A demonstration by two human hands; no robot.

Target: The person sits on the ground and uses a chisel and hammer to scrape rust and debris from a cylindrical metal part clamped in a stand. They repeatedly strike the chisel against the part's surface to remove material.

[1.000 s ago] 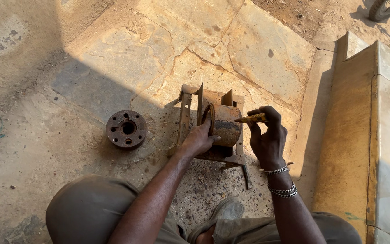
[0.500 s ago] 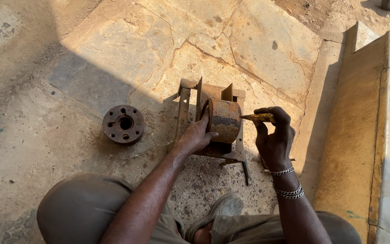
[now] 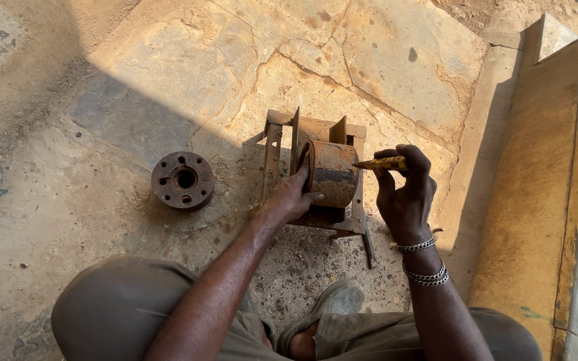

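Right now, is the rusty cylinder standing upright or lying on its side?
Lying on its side: the rusty cylinder rests in the metal frame, curved wall upward.
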